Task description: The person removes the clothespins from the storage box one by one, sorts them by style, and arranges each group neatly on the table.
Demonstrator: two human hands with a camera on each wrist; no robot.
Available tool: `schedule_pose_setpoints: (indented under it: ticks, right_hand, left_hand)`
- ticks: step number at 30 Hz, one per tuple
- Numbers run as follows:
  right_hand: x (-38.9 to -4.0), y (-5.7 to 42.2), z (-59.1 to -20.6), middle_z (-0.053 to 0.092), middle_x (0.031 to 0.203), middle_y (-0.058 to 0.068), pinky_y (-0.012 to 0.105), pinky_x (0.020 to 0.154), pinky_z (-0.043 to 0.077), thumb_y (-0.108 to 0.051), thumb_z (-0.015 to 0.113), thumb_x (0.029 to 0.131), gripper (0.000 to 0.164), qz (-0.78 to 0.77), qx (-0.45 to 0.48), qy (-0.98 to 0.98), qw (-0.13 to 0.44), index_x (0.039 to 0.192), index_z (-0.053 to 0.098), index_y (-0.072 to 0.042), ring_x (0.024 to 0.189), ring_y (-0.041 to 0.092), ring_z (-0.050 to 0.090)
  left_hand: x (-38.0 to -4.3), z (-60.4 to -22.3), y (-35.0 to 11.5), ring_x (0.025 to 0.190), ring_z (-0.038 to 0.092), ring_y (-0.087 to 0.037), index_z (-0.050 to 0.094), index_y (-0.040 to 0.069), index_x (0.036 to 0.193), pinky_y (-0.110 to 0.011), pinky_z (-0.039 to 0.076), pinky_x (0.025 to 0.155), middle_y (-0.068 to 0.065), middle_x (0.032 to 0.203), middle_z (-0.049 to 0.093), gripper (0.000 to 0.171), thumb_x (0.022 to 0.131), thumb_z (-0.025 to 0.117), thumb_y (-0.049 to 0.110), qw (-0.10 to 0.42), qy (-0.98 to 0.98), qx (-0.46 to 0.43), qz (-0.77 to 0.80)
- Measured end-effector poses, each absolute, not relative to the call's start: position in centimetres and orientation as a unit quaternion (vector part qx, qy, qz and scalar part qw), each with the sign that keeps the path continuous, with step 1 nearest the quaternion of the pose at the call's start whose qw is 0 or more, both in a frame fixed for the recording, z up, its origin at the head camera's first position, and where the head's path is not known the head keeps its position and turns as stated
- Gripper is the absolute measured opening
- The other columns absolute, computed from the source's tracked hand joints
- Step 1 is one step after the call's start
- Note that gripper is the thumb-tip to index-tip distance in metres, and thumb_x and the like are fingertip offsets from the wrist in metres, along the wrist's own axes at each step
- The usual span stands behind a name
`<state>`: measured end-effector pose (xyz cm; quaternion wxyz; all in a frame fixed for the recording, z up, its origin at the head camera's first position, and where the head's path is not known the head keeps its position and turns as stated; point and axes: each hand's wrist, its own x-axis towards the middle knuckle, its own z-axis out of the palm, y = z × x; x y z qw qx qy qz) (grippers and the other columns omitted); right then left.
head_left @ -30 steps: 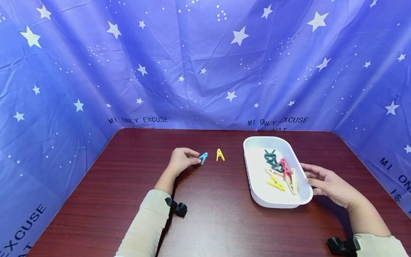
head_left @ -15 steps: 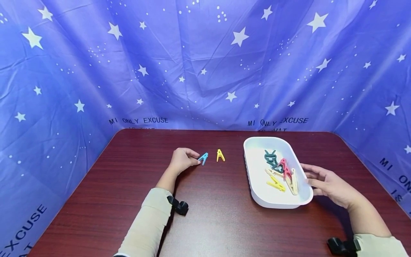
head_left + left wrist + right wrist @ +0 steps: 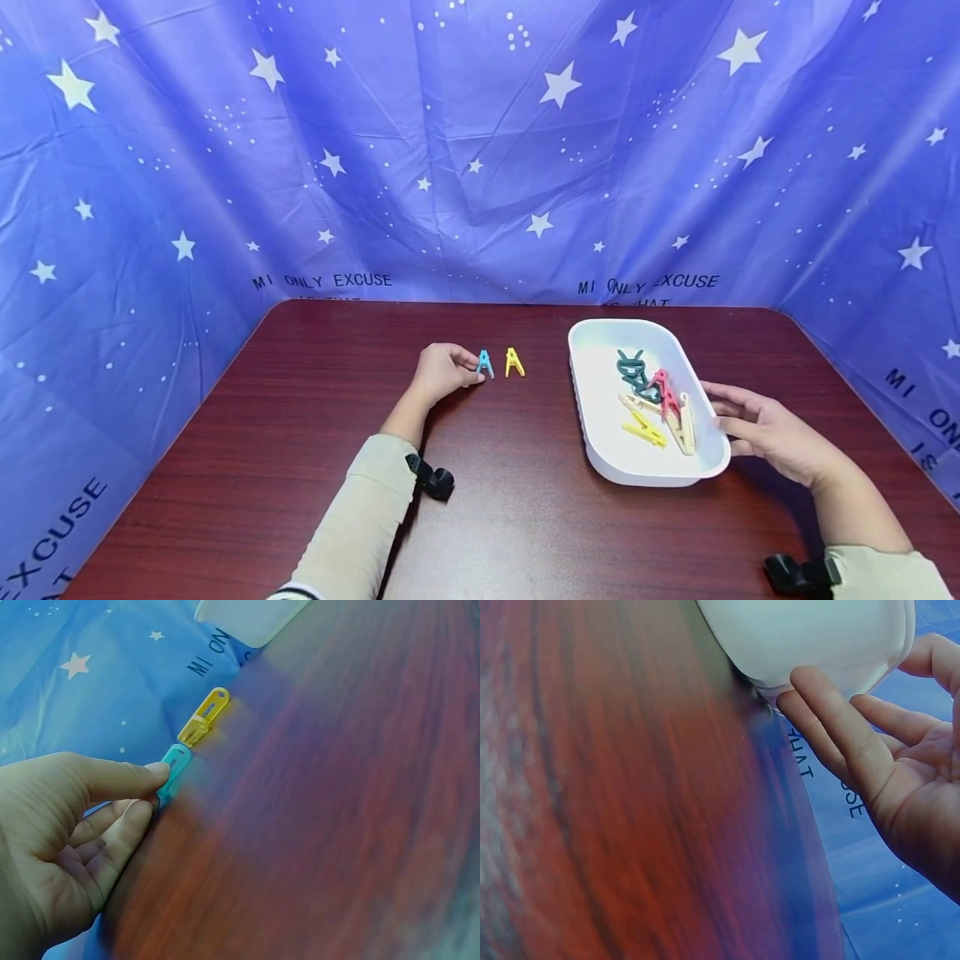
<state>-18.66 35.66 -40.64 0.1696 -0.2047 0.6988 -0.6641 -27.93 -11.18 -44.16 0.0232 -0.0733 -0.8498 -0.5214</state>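
In the head view my left hand (image 3: 444,372) pinches a light blue clothespin (image 3: 486,363) at its left side, between thumb and fingertips. The clothespin stands on the table with its legs apart. Just to its right, a yellow clothespin (image 3: 514,362) stands the same way, a small gap between them. The left wrist view shows thumb and finger at the near end of the blue clothespin (image 3: 177,764). On the right, my right hand (image 3: 776,433) touches the outer wall of a white plastic tray (image 3: 598,392) with extended fingers (image 3: 847,727).
Inside the tray lie dark green clips (image 3: 632,367), a red clothespin (image 3: 665,390), a yellow clothespin (image 3: 645,432) and beige clothespins (image 3: 686,425). The dark red wooden table (image 3: 517,500) ends at a blue star-patterned cloth (image 3: 450,167) behind and at both sides.
My left hand has moved the blue clothespin a little to the right, towards the yellow one, and turned it from slanted to straight. My right hand and the tray have stayed put.
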Motion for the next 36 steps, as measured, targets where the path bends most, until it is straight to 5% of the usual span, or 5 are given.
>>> schedule_pose_setpoints:
  ticks: [15, 21, 26, 36]
  right_hand:
    - [-18.5, 35.6, -40.5, 0.064, 0.118, -0.005, 0.039, 0.073, 0.059, 0.008, 0.046, 0.097, 0.052, -0.660, -0.206, 0.703, 0.167, 0.131, 0.054, -0.031, 0.101, 0.013, 0.065]
    - [-18.6, 35.6, -40.5, 0.064, 0.118, -0.006, 0.039, 0.073, 0.059, 0.007, 0.048, 0.097, 0.050, -0.654, -0.196, 0.713, 0.162, 0.131, 0.053, -0.029, 0.101, 0.012, 0.065]
    - [-18.5, 35.5, -40.4, 0.064, 0.117, -0.007, 0.039, 0.073, 0.059, 0.006, 0.049, 0.097, 0.049, -0.650, -0.186, 0.719, 0.162, 0.131, 0.053, -0.030, 0.100, 0.013, 0.065]
    - [-18.2, 35.2, -39.9, 0.064, 0.120, -0.001, 0.050, 0.071, 0.057, 0.004, 0.047, 0.099, 0.059, -0.652, -0.182, 0.715, 0.176, 0.153, 0.029, -0.013, 0.101, 0.019, 0.066]
  left_hand:
    - [-27.5, -43.4, -11.1, 0.061, 0.067, -0.015, 0.075, 0.002, 0.090, -0.028, 0.053, 0.052, -0.004, 0.078, 0.073, 0.019, 0.073, 0.085, 0.007, 0.016, -0.824, -0.065, -0.563]
    - [-27.2, -42.2, -10.7, 0.065, 0.068, -0.019, 0.073, -0.005, 0.101, -0.032, 0.056, 0.058, -0.008, 0.079, 0.073, 0.031, 0.073, 0.083, 0.004, 0.011, -0.784, -0.097, -0.613]
    - [-27.2, -41.0, -9.9, 0.071, 0.068, -0.014, 0.075, 0.000, 0.101, -0.040, 0.057, 0.065, -0.012, 0.085, 0.074, 0.030, 0.073, 0.084, 0.005, 0.011, -0.779, -0.124, -0.615]
    - [-27.1, -38.0, -7.9, 0.085, 0.070, -0.018, 0.076, 0.001, 0.101, -0.029, 0.057, 0.070, -0.012, 0.091, 0.074, 0.031, 0.072, 0.085, 0.005, -0.001, -0.758, -0.165, -0.632]
